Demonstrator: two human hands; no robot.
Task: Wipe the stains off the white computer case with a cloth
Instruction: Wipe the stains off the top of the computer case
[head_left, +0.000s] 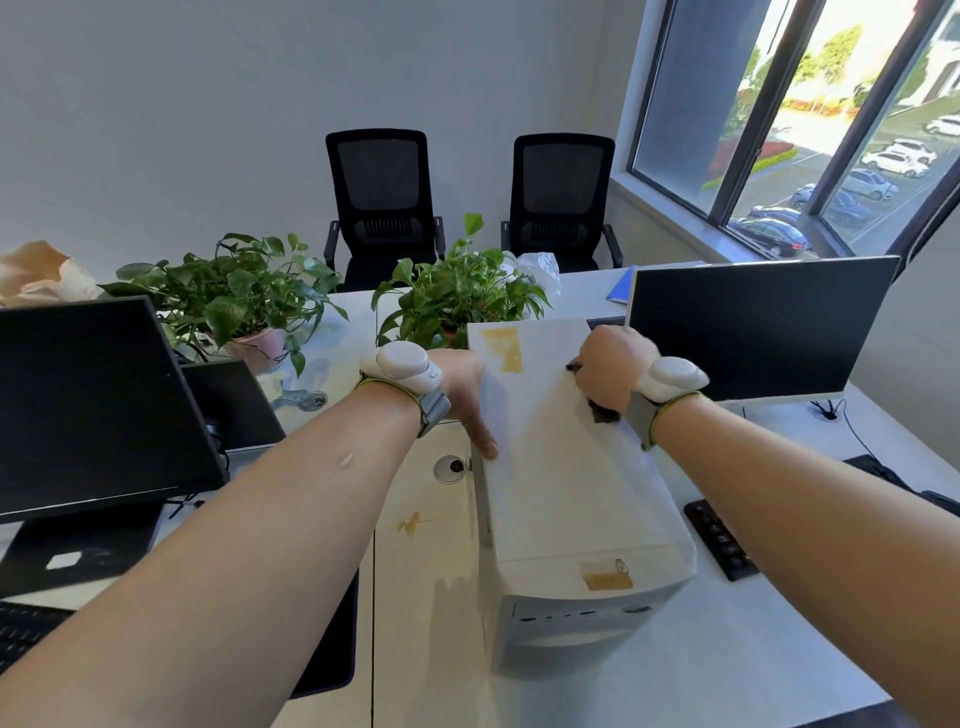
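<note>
At frame centre, the white computer case (571, 467) is mid-wipe.
Right hand (608, 364) grips a dark cloth (605, 413) on top; left hand (467, 395) steadies the side, fingers straight. Yellowish stains (501, 348) remain, apparently unwiped.

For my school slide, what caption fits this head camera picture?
Left hand steadies the white computer case while right hand presses a dark cloth.
</note>
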